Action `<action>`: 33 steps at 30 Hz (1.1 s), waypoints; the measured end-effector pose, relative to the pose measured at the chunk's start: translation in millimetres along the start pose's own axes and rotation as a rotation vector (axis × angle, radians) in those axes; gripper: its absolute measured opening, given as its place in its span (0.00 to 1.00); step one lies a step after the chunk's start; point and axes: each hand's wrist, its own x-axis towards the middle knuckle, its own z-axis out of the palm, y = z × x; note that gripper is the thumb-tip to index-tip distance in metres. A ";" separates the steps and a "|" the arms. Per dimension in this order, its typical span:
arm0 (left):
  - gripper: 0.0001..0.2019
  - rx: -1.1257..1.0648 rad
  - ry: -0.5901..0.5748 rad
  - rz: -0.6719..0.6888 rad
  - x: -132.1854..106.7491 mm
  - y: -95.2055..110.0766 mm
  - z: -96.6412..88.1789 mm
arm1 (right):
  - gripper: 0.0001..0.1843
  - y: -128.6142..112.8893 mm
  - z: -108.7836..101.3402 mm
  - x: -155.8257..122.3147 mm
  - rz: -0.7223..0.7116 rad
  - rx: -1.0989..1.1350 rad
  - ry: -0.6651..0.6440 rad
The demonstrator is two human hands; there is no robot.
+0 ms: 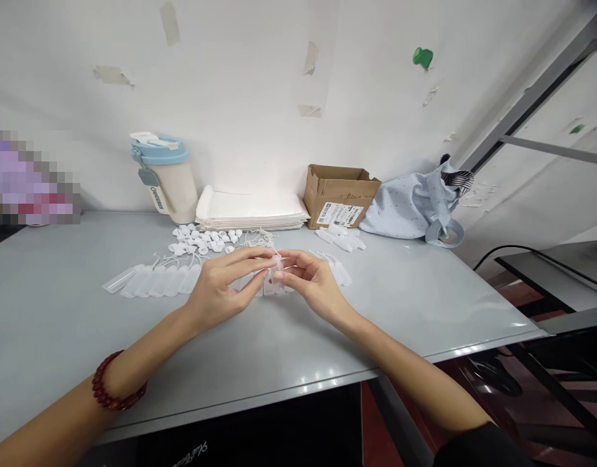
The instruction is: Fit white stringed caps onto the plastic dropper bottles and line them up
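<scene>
A small translucent plastic sleeve [277, 275] with a white cord at its top stands upright between my fingertips, just above the grey table. My right hand [312, 282] pinches it between thumb and fingers. From the other side my left hand [225, 282] closes its fingertips at the sleeve's upper end, partly hiding it. To the left lies a row of similar flat translucent sleeves [157, 280] with white cords. More corded sleeves [338, 267] lie just beyond my right hand. Behind my left hand is a pile of small white caps [201, 241], with loose white cords [259, 239] beside it.
Along the wall stand a cream tumbler with a blue lid [174, 185], a stack of white envelopes [252, 211], an open cardboard box [339, 194] and a light-blue cloth bag [405, 204]. Several translucent pieces [341, 239] lie before the box. The table's front edge [327, 383] runs below my forearms.
</scene>
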 end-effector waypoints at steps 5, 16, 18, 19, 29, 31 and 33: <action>0.09 -0.004 -0.022 -0.005 0.5 0.9 -0.5 | 0.18 -1.3 0.5 -0.3 0.010 0.018 0.021; 0.21 0.033 -0.217 -0.127 -1.1 0.3 -1.9 | 0.20 -2.9 1.2 -0.7 0.069 0.060 0.076; 0.25 0.064 -0.229 -0.105 -2.1 -0.9 -1.9 | 0.19 -2.6 1.8 -1.1 0.073 0.062 0.073; 0.26 0.078 -0.232 -0.077 -2.4 -1.6 -2.1 | 0.18 -2.3 2.2 -1.2 0.074 0.061 0.075; 0.21 0.173 -0.325 0.007 -6.7 4.8 -14.0 | 0.19 0.6 4.4 -2.0 0.135 0.084 -0.029; 0.20 0.183 -0.344 -0.008 -12.0 9.7 -18.3 | 0.19 1.8 5.6 -3.8 0.176 0.098 -0.084; 0.19 0.197 -0.366 -0.030 -19.9 13.7 -23.3 | 0.18 3.6 7.2 -5.9 0.221 0.084 -0.156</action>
